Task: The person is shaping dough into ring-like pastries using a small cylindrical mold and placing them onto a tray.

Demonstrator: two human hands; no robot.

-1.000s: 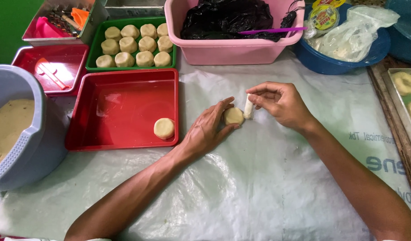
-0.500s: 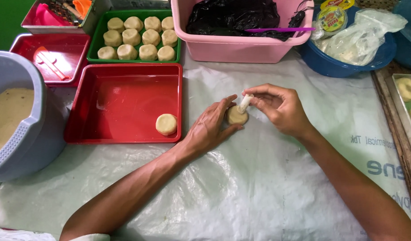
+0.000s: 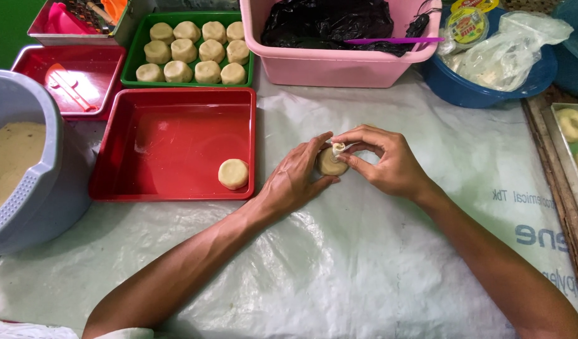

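the left hand [image 3: 295,182] cups a dough disc [image 3: 331,164] just above the worktop [image 3: 339,276], and the right hand [image 3: 389,164] pinches a small white piece [image 3: 338,149] into it. if pressed too hard, i think the dough may tear, or the piece may slip out.

Counts: 10 pale round dough pieces [image 3: 190,51] in green tray [image 3: 134,59], 1 dough disc [image 3: 233,174] in big red tray [image 3: 113,182], 1 dough round [image 3: 331,163] in hands; 2 red trays total.
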